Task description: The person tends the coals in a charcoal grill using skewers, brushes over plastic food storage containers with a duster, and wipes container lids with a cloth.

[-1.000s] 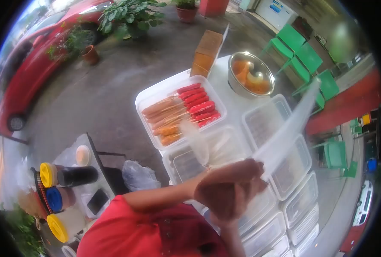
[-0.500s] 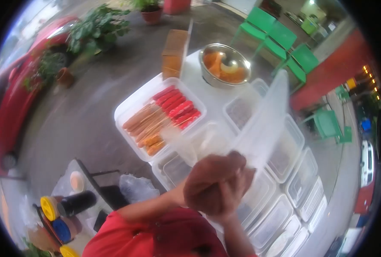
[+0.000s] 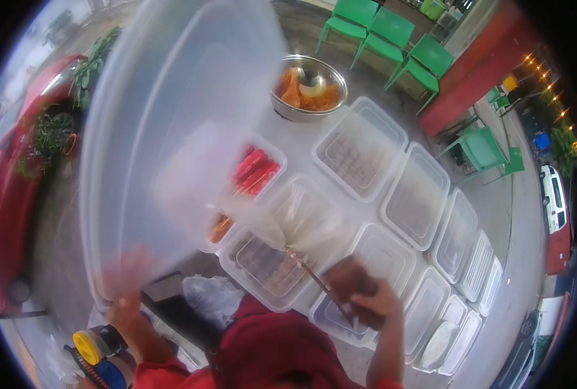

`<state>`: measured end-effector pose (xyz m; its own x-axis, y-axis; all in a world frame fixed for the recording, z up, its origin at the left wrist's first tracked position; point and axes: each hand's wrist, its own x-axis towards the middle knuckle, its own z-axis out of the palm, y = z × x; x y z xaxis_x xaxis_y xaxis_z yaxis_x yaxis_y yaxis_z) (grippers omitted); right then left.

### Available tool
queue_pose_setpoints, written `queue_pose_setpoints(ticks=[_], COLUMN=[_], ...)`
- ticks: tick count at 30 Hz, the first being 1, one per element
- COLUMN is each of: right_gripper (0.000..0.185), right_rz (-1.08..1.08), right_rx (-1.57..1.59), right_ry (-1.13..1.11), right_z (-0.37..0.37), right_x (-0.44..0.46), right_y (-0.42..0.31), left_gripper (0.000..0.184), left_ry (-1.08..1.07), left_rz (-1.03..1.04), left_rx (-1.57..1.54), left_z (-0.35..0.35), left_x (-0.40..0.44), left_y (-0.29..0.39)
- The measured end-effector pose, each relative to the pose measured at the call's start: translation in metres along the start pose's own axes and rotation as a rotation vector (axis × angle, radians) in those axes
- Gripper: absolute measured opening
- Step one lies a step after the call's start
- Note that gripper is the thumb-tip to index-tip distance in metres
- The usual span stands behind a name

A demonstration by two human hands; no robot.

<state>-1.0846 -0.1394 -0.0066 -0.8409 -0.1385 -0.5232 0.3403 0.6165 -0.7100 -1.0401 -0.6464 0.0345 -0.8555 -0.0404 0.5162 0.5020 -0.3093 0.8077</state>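
My left hand grips the lower edge of a large translucent plastic lid, its fingers seen blurred through the plastic. The lid stands raised and tilted, covering much of the view's left side. My right hand is closed around a bunched brown cloth, above the lidded containers. Just left of the cloth is a brown stick with clear plastic strips at its far end. Behind the raised lid, partly hidden, is a white tub with red skewered sausages and orange skewered pieces.
Several lidded clear containers cover the white table. A steel bowl of orange food with a spoon stands at the far end. Green chairs and a red pillar are beyond. A plastic bag and a yellow-lidded jar are near my left arm.
The lid has swung from the right over to the left and up, now in my left hand. My hands have parted; the cloth stays in my right hand.
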Motion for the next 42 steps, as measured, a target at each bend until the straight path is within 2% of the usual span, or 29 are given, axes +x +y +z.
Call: queue_pose_setpoints(ticks=[1,4,5,7,9,13,15,16,19,20,22,23,25,28,29,31,33,35,37,40,42], right_gripper=[0.083,0.098,0.101,0.105,0.102,0.099,0.089,0.083,0.075,0.059,0.042,0.034,0.029,0.030,0.032,0.034,0.037,0.036,0.035,0.038,0.046], right_rz=[-0.054,-0.103,0.009,0.219,0.263,0.268,0.267,0.270,0.133,0.076,0.006,-0.030,-0.022,0.031,0.055,0.264,0.283,0.283,0.261,0.115,0.041], right_rx=[0.039,-0.299,-0.345,-0.445,-0.520,-0.726,-0.727,-0.728,-0.930,-0.919,-0.952,-0.969,-0.934,-0.846,-0.811,-0.714,-0.692,-0.727,-0.336,0.063,0.130], right_ry=[-0.147,-0.156,-0.217,-0.347,-0.338,-0.403,-0.344,-0.319,-0.089,-0.023,0.108,0.173,0.113,0.044,0.024,-0.105,-0.109,0.011,0.059,0.196,0.203], right_z=[0.016,0.050,0.056,0.066,0.081,0.102,0.109,0.113,0.136,0.139,0.154,0.159,0.160,0.137,0.123,0.080,0.040,0.005,-0.032,-0.049,-0.051], right_x=[0.004,0.007,0.009,0.017,0.024,0.036,0.038,0.037,0.035,0.036,0.043,0.046,0.051,0.043,0.034,0.002,-0.018,-0.041,-0.058,-0.075,-0.072], right_y=[0.016,0.004,-0.005,-0.026,-0.038,-0.046,-0.058,-0.061,-0.054,-0.057,-0.043,-0.037,-0.029,-0.035,-0.045,-0.095,-0.087,-0.091,-0.071,-0.062,-0.036], left_gripper=[0.048,0.036,0.034,0.038,0.036,0.046,0.053,0.064,0.077,0.077,0.077,0.077,0.079,0.074,0.071,0.066,0.059,0.053,0.047,0.044,0.044], left_ry=[0.008,-0.019,-0.030,-0.325,-0.453,-0.597,-0.644,-0.744,-0.686,-0.674,-0.647,-0.538,-0.322,0.334,0.509,0.841,0.844,0.910,1.045,1.118,1.058], left_rz=[-0.044,-0.137,-0.166,0.018,-0.039,-0.022,-0.082,-0.129,-0.313,-0.372,-0.485,-0.476,-0.460,-0.332,-0.442,-0.634,-0.636,-0.606,-0.543,-0.408,-0.365], left_rx=[0.244,0.918,1.137,1.301,1.437,1.505,1.491,1.561,1.658,1.653,1.640,1.560,1.397,1.310,1.100,0.656,0.719,0.716,0.655,0.669,0.762], left_z=[-0.013,0.025,0.038,0.019,0.006,-0.039,-0.039,-0.045,-0.035,-0.029,-0.012,-0.013,-0.017,-0.051,-0.061,-0.079,-0.079,-0.071,-0.061,-0.050,-0.053], left_x=[-0.007,0.022,0.037,0.034,0.026,-0.021,-0.038,-0.047,-0.045,-0.043,-0.032,-0.030,-0.029,-0.043,-0.043,-0.043,-0.043,-0.036,-0.024,-0.009,0.001], left_y=[0.007,-0.005,-0.010,-0.045,-0.075,-0.146,-0.163,-0.173,-0.181,-0.179,-0.165,-0.161,-0.155,-0.187,-0.201,-0.218,-0.223,-0.229,-0.227,-0.226,-0.230])
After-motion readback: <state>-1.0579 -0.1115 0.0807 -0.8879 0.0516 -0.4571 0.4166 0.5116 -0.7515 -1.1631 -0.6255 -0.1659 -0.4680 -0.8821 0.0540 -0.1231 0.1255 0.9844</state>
